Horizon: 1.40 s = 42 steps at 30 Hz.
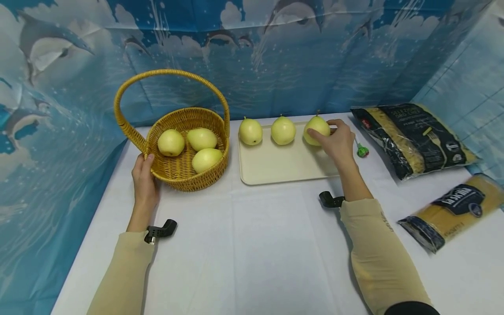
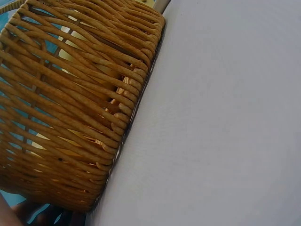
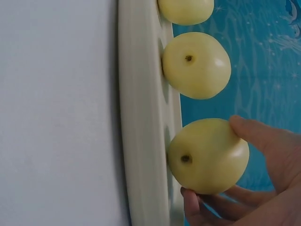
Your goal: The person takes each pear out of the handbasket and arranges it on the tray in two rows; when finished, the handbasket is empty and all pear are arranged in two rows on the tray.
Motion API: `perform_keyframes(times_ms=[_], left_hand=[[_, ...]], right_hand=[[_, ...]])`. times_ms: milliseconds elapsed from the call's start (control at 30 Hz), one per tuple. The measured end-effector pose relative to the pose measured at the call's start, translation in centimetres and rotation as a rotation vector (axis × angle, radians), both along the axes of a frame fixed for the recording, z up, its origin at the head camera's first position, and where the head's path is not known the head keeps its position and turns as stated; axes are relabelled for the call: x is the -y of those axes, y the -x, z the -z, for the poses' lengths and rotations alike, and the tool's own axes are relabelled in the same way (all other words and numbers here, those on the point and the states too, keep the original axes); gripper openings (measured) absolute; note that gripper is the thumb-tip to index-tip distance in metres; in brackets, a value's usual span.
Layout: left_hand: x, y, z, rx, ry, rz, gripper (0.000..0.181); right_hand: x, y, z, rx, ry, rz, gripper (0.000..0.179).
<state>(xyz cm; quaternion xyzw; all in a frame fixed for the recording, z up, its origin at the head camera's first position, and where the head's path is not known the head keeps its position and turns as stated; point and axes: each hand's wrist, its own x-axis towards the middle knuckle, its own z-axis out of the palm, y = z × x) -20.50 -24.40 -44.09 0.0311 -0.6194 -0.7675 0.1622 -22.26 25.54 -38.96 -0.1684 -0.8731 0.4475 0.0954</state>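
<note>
My left hand (image 1: 145, 181) holds the left side of a wicker basket (image 1: 189, 183), its thumb near the foot of the tall handle. In the left wrist view the woven wall (image 2: 70, 103) fills one side, with dark fingertips at its lower edge. Three yellow-green pears lie inside, one at the left (image 1: 171, 142). At the right end of a cream tray (image 1: 283, 166), my right hand (image 1: 339, 141) grips a pear (image 3: 207, 157) between thumb and fingers. Two more pears, a middle one (image 1: 283, 130) and a left one (image 1: 250, 131), stand along the tray's back.
Right of the tray lies a green-wrapped lollipop (image 1: 362, 151). Beyond it rest a black-and-clear pasta bag (image 1: 419, 138) and a spaghetti packet (image 1: 456, 210). A dolphin-print curtain (image 1: 244, 65) hangs behind the white-covered table (image 1: 271, 245).
</note>
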Motion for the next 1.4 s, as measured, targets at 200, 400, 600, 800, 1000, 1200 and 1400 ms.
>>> perform_keyframes(times_ms=[200, 400, 600, 800, 1000, 1200, 1400], left_hand=[[0.2, -0.1, -0.1, -0.001, -0.015, 0.002, 0.046], [0.4, -0.3, -0.1, -0.007, -0.013, 0.001, 0.047], [0.2, -0.3, -0.1, -0.005, -0.019, -0.005, 0.047], [0.1, -0.1, -0.1, 0.000, -0.009, -0.009, 0.046], [0.0, 0.1, -0.3, -0.004, -0.011, -0.011, 0.046], [-0.1, 0.0, -0.3, 0.002, 0.000, -0.013, 0.047], [-0.1, 0.0, -0.2, 0.001, -0.009, -0.005, 0.046]], right_hand=[[0.5, 0.4, 0.9, -0.027, 0.046, 0.023, 0.078], [0.8, 0.7, 1.3, -0.065, 0.037, 0.050, 0.071], [0.6, 0.7, 1.1, -0.057, 0.061, 0.053, 0.075], [0.3, 0.4, 1.0, -0.043, 0.051, 0.028, 0.071], [0.2, 0.5, 0.9, -0.073, 0.037, 0.006, 0.073], [0.1, 0.6, 0.9, -0.085, 0.046, 0.012, 0.074], [-0.1, 0.8, 1.1, -0.073, 0.033, 0.019, 0.077]])
